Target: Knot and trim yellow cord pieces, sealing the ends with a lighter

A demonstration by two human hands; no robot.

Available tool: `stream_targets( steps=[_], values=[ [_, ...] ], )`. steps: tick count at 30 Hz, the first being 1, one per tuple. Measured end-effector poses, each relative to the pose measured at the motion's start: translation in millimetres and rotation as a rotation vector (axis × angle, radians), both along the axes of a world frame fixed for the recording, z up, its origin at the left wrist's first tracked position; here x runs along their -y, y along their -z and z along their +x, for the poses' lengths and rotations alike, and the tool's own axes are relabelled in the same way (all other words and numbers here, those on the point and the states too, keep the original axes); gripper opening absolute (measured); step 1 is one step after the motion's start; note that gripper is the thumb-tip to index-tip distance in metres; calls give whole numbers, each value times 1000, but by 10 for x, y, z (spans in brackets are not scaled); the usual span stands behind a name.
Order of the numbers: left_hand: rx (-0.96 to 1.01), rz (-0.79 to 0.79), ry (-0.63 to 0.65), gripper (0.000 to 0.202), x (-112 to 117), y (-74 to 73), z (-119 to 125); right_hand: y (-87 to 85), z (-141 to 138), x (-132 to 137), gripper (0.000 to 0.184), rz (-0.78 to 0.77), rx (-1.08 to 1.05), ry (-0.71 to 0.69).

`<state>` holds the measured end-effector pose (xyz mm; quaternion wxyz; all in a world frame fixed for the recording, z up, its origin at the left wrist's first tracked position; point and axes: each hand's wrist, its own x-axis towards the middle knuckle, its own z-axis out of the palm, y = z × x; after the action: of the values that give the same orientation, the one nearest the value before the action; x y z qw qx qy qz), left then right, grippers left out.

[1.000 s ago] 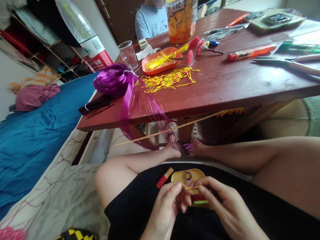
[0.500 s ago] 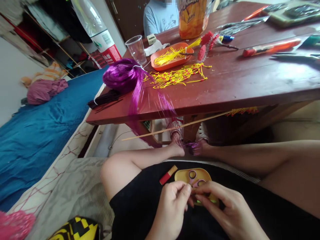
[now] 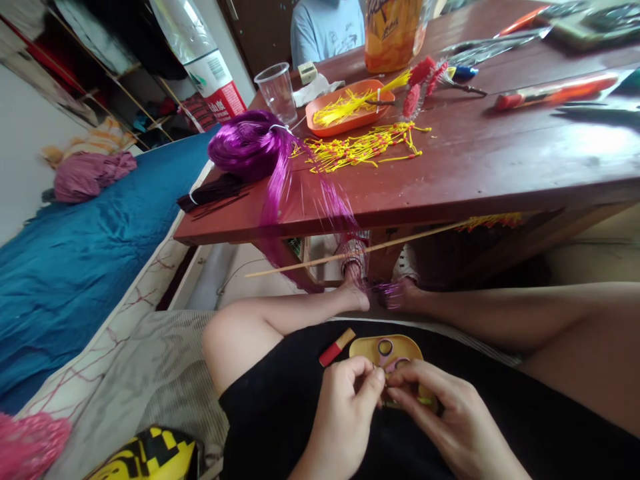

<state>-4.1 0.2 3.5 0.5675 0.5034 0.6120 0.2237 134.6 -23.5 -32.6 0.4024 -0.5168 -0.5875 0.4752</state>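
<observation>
Over my lap, my left hand [image 3: 350, 397] is closed in a pinch, thumb against the forefinger. My right hand [image 3: 440, 403] pinches too, its fingertips almost meeting those of the left. Whatever they hold between them is too small to make out. Just beyond and partly under the hands lies a yellow oval tray [image 3: 367, 345] on the black cloth over my lap. Pink-handled scissors [image 3: 385, 349] rest in it, their blades hidden by my fingers. Something yellow-green shows below my right fingers. A red tube with a gold cap [image 3: 337, 347] lies left of the tray.
A red-brown table [image 3: 450, 177] stands ahead, bearing a purple fibre bundle [image 3: 245, 143], yellow stamen-like strands [image 3: 360, 150], an orange dish [image 3: 350, 122] and a plastic cup [image 3: 277, 93]. A thin stick [image 3: 350, 253] crosses below its edge. Across the table sits a person in light blue [image 3: 327, 30].
My view has shifted a little, so the table things sit slightly further right. My hands stay pinched together, with only small finger movements; less yellow-green shows between them.
</observation>
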Motion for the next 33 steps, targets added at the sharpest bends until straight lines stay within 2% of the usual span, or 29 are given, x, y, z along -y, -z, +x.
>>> stream_targets(
  steps=[4, 11, 14, 17, 20, 23, 26, 28, 30, 31, 33],
  values=[
    [-20, 43, -21, 28, 3, -44, 25, 4, -3, 5, 12, 25, 15, -16],
    [127, -71, -61, 29, 5, 40, 12, 63, -24, 60, 7, 113, 48, -26],
    [61, 14, -46, 28, 16, 24, 29, 56, -23, 59, 9, 99, 51, -38],
    [-73, 201, -5, 25, 53, 4, 53, 21, -20, 34, 13, 57, 44, -75],
    [-180, 429, 71, 24, 100, 30, 43, -37, -13, -15, 16, -71, -31, -113],
    [-257, 595, 198, 28, 134, 82, -26, -104, 23, -88, 21, -300, -218, -168],
    [-302, 700, 383, 27, 134, 107, -124, -149, 91, -173, 26, -584, -485, -318],
    [-258, 704, 487, 25, 113, 100, -165, -149, 126, -220, 26, -775, -645, -440],
    [-194, 644, 480, 24, 84, 85, -160, -124, 131, -248, 26, -866, -728, -490],
    [-170, 593, 425, 24, 69, 80, -141, -107, 120, -253, 27, -848, -720, -467],
    [-133, 464, 245, 25, 48, 83, -81, -70, 85, -245, 28, -714, -598, -370]
  ],
)
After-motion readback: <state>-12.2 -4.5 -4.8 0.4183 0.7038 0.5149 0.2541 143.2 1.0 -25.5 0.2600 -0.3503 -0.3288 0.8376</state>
